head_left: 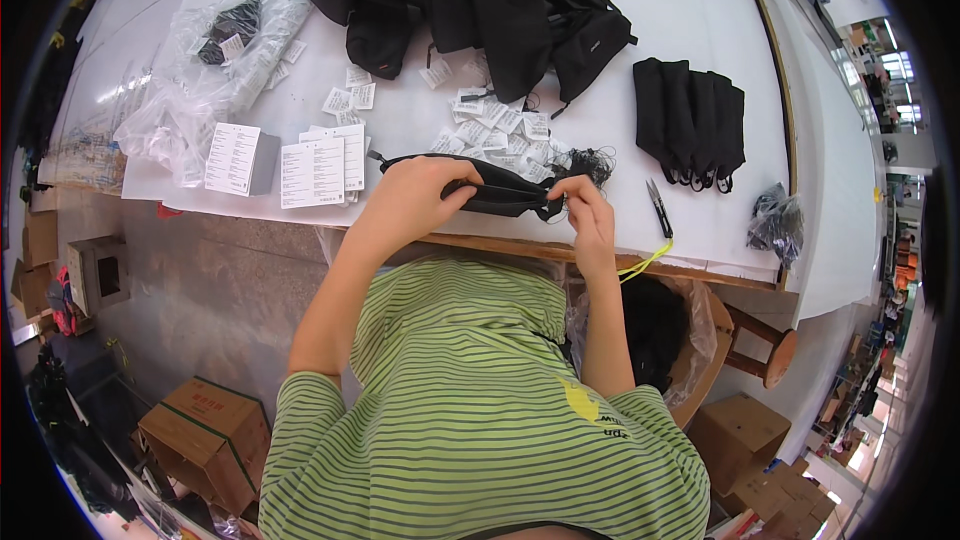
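Observation:
A flat black zippered pouch (500, 198) lies along the table's front edge between my hands. My left hand (425, 195) grips its upper left part, thumb and fingers closed on the fabric. With thumb and fingertips pinched, my right hand (585, 205) holds the pouch's right end. Just beyond it are a tangle of thin black cords (590, 165) and a pile of small white labels (490, 125). To the right of my right hand lie black thread snips (659, 208) with a yellow cord (648, 262).
Black bags (510, 25) are heaped at the back; a row of black pouches (690, 120) lies at right. Printed cards (312, 172) stand left, beside a clear plastic bag (185, 110). Clear wrap (776, 225) sits at the right edge. Cardboard boxes (205, 440) and a stool (778, 358) stand below.

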Action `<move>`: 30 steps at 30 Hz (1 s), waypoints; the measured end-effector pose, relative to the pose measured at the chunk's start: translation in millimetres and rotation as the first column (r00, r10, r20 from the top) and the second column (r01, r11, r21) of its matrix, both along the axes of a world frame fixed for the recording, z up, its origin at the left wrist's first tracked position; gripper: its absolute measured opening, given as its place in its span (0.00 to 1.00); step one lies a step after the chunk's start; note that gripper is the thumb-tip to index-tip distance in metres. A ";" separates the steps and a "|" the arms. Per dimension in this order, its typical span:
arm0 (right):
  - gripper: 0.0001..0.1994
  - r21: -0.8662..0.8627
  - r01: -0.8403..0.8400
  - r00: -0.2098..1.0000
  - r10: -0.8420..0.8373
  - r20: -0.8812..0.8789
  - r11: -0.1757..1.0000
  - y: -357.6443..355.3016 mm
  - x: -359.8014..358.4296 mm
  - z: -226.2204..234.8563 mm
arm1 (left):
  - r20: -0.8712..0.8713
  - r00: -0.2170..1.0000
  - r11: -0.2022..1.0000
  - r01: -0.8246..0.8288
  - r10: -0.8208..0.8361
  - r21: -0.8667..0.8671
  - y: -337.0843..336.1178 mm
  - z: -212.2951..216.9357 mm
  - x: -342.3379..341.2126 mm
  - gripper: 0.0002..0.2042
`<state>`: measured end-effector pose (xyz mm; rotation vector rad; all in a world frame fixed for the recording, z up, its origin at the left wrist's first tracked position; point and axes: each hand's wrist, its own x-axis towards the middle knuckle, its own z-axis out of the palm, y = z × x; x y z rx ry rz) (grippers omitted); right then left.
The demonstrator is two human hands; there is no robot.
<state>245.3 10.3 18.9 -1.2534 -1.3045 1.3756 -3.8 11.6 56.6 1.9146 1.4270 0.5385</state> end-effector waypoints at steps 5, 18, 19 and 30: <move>0.09 0.368 -0.323 0.849 0.096 0.519 0.872 -1.6 -28.2 30.9 | -0.039 0.999 1.000 0.031 -0.031 0.001 1.9 -2.5 -2.7 0.08; 0.11 0.338 -0.399 0.705 0.049 0.708 0.853 -1.6 -26.1 21.8 | 0.021 0.989 0.986 -0.143 0.146 -0.087 63.8 -27.3 -24.3 0.10; 0.10 0.319 -0.407 0.686 0.056 0.725 0.856 -2.4 -26.4 23.0 | 0.021 0.988 0.985 -0.148 0.150 -0.085 68.7 -45.0 -27.9 0.10; 0.08 0.326 -0.359 0.738 0.052 0.673 0.874 -5.2 -27.4 15.0 | -0.147 0.987 0.982 -0.094 0.070 -0.164 75.4 -61.3 -39.5 0.16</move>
